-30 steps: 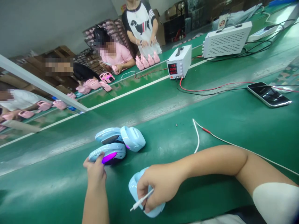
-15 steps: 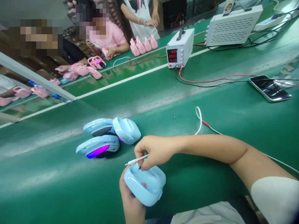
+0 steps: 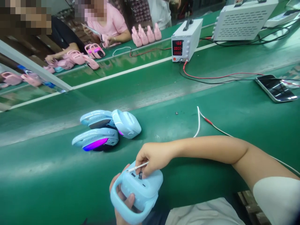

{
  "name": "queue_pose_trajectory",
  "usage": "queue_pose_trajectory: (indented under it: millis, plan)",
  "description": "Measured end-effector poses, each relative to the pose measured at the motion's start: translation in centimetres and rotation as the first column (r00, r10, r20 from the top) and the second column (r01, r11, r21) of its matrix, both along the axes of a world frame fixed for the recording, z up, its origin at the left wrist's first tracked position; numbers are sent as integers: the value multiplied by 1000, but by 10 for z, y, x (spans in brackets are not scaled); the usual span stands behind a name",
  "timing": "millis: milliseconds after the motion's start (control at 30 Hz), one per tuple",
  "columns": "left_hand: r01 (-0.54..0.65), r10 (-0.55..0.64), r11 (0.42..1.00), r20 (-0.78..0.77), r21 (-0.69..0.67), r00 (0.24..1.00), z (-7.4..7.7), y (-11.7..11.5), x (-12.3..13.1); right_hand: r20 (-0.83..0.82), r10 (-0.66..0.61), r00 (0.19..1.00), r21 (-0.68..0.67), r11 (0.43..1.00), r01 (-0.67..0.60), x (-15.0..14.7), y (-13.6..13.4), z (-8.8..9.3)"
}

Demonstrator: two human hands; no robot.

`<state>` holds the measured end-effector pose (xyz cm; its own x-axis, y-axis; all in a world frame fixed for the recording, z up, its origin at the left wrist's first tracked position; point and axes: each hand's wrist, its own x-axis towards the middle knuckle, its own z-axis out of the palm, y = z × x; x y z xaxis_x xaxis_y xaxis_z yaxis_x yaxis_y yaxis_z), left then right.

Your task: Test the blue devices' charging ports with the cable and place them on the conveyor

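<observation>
My left hand (image 3: 130,201) grips a light-blue plastic device with a carry handle (image 3: 153,182), its thumb inside the handle's loop. The device is tilted so that a face with small dark slots points up. My right hand (image 3: 152,157) pinches a white cable with a thin plug (image 3: 134,169), whose tip lies over the slotted face. Between the same fingertips and the slots sits a small black card-like piece (image 3: 140,175); whether it is inserted I cannot tell. Beyond my hands rest three similar light-blue devices (image 3: 130,125), one with a purple-lit panel.
A white power supply (image 3: 188,42) with a red display stands at the back, a larger grey unit (image 3: 243,23) beside it. A phone (image 3: 276,88) lies at right near red and black leads. A tiny dark piece (image 3: 177,113) lies on the green table. Across it, people sit among pink devices (image 3: 76,57).
My left hand has turned the light-blue device, bringing its slotted face into view and the handle towards me. My right hand stays over it with the cable. The camera view has shifted slightly.
</observation>
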<state>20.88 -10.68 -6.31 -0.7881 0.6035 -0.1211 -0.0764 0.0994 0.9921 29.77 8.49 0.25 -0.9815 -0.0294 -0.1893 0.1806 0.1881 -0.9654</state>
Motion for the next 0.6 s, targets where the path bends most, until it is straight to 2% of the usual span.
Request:
queue_pose_trajectory:
  millis: [100,267,367,600]
  plan:
    - [15,-16,1000,65,15,998,3,2,2,-36,39,999,74,997,-37,1,-2,2]
    - [5,-8,1000,106,25,994,6,3,4,-103,-4,995,167,986,22,4,-8,6]
    - [-11,6,999,114,41,993,1,3,2,-115,-3,993,185,982,24,5,-9,7]
    - [-41,32,995,109,86,993,-16,0,-7,-191,47,980,317,948,16,4,-11,7]
